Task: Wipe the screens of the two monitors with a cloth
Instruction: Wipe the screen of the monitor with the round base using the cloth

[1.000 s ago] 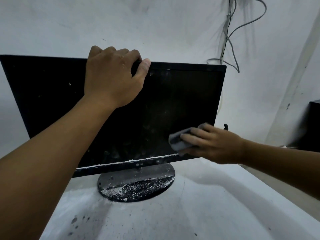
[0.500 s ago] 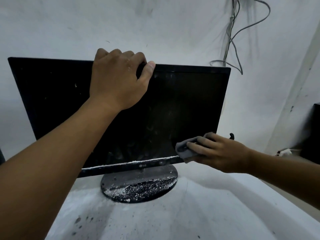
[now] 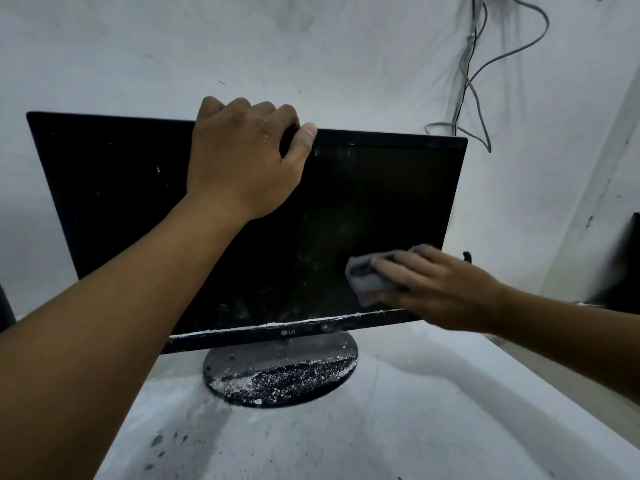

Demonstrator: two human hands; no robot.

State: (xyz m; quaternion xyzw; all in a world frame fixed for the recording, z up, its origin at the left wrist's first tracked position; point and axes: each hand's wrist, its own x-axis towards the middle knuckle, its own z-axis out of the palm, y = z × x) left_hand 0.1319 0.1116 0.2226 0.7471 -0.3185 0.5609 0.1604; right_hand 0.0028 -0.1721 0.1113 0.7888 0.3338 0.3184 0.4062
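item: monitor, black, dark screen, logo on the lower bezel, standing upright on a round base on a pale table against a white wall. screen dusty, with smears low down; a white crust runs along the bottom edge of the glass, and white flecks cover the front of the base.

item: my left hand, fingers curled over the top edge of the monitor, thumb on the front bezel, gripping it.

item: my right hand, fingers fairly straight, pressing a grey cloth flat against the lower right part of the screen. the two hands are well apart.

item: cables, grey and black, hanging down the wall above the monitor's right corner.

item: dark object at the far right edge; i cannot tell what it is.
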